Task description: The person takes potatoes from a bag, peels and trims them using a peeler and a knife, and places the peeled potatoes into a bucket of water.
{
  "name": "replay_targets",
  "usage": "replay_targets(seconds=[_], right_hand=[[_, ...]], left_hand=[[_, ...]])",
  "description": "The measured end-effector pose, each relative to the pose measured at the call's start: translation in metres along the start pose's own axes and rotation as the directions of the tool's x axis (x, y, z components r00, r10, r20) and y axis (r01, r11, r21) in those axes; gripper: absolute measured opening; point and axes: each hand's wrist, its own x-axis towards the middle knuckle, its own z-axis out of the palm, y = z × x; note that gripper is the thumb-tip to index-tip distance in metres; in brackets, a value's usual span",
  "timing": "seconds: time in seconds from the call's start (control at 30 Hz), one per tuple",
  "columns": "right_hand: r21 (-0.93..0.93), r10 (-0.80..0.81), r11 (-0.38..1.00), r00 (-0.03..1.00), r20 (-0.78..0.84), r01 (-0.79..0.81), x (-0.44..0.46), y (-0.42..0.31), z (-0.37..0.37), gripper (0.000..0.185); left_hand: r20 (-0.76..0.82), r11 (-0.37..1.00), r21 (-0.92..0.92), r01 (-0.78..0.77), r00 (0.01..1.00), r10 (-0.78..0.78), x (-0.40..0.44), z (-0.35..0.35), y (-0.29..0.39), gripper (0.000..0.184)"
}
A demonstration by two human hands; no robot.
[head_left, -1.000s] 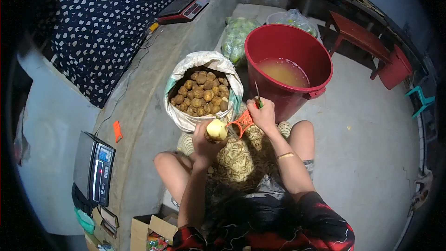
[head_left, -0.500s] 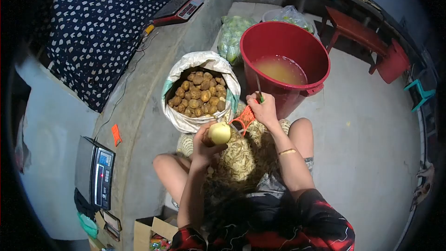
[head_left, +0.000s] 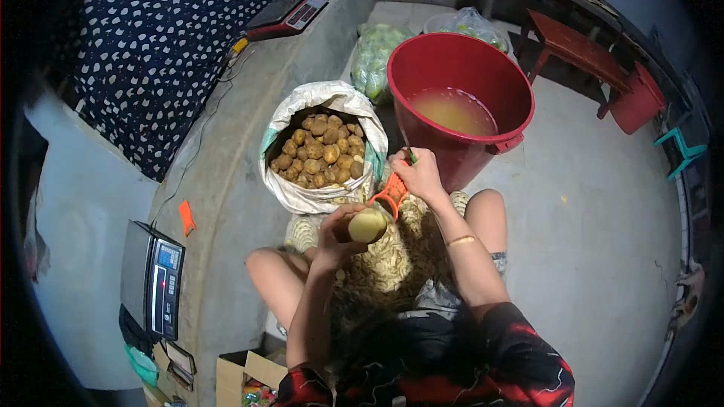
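Observation:
My left hand (head_left: 337, 237) is wrapped round a partly peeled potato (head_left: 367, 226), its pale flesh facing up. In my right hand (head_left: 420, 174) is an orange peeler (head_left: 391, 194), its head beside the potato. A knife with a green handle (head_left: 412, 156) is also held in that hand, blade pointing up. Below both hands lies a heap of pale peelings (head_left: 386, 260). Just ahead, an open white sack (head_left: 286, 114) holds several unpeeled brown potatoes (head_left: 322, 152).
A large red bucket (head_left: 460, 53) with cloudy liquid stands ahead on the right, beside a bag of green produce (head_left: 372, 60). On the left ledge are a scale (head_left: 164, 286) and an orange object (head_left: 187, 218). A red bench (head_left: 577, 49) is farther right.
The potato in my left hand has turned and shifted slightly right. My right hand has moved a little left with the peeler and knife. The view has shifted slightly.

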Motion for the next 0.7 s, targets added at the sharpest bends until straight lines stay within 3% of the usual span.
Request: replay_targets(seconds=[0.03,0.1,0.17,0.23,0.3,0.37,0.4,0.43,0.5,0.53,0.57,0.63,0.67,0.7], right_hand=[[0.047,0.033,0.998,0.999,-0.017,-0.032,0.004,0.021,0.003,0.022],[0.145,0.103,0.985,0.994,-0.045,-0.096,0.012,0.052,0.007,0.024],[0.178,0.116,0.977,0.993,-0.001,-0.114,0.003,0.002,-0.001,0.026],[-0.051,-0.059,0.997,0.998,-0.039,0.057,-0.005,-0.028,-0.003,0.026],[-0.071,-0.051,0.996,0.998,-0.046,0.048,0.000,0.002,0.001,0.027],[-0.053,0.097,0.993,0.989,-0.109,-0.103,0.008,0.027,0.002,0.027],[0.113,0.171,0.980,0.983,-0.060,-0.163,0.011,0.023,0.004,0.026],[0.110,0.171,0.980,0.984,-0.056,-0.164,0.008,0.021,0.004,0.026],[0.136,0.030,0.990,0.999,0.036,-0.035,0.003,-0.002,0.000,0.025],[0.000,-0.039,0.999,0.999,0.014,0.039,-0.001,-0.020,-0.003,0.027],[-0.003,-0.037,0.999,0.999,0.023,0.037,0.000,-0.016,-0.001,0.027],[-0.070,-0.007,0.998,1.000,-0.019,0.005,0.005,0.006,0.002,0.026],[-0.210,-0.022,0.978,0.999,-0.039,0.014,0.008,0.016,-0.001,0.026],[-0.213,-0.033,0.977,0.999,-0.037,0.025,0.011,0.018,0.000,0.026]], left_hand=[[0.001,1.000,0.000,-0.008,1.000,0.008,0.000,-0.002,-0.003,0.073],[0.025,0.966,-0.260,0.017,1.000,-0.011,-0.001,-0.005,-0.008,0.069],[-0.050,0.945,-0.321,0.060,0.996,-0.080,-0.001,0.008,0.007,0.068],[-0.156,0.997,-0.008,0.079,0.985,-0.080,0.001,0.009,0.009,0.068],[-0.081,0.999,-0.008,0.051,0.995,-0.051,-0.002,0.007,0.001,0.068],[0.061,0.957,-0.289,0.027,0.998,-0.010,0.002,-0.002,-0.018,0.065],[0.101,0.857,-0.511,0.065,0.995,-0.015,0.000,0.008,0.003,0.065],[0.097,0.856,-0.514,0.062,0.995,-0.014,0.000,0.005,0.003,0.065],[-0.073,0.999,-0.001,0.044,0.996,-0.044,0.000,-0.008,-0.001,0.073],[-0.027,0.979,0.203,0.012,1.000,-0.007,0.004,-0.013,-0.001,0.073],[-0.034,0.980,0.197,0.015,0.999,-0.008,0.002,-0.012,-0.005,0.073],[0.063,0.998,-0.061,0.016,0.998,-0.012,-0.001,0.002,0.005,0.072],[0.096,0.991,-0.125,0.046,0.995,-0.034,0.000,0.001,0.004,0.071],[0.095,0.992,-0.125,0.035,0.995,-0.023,0.003,0.000,0.000,0.071]])
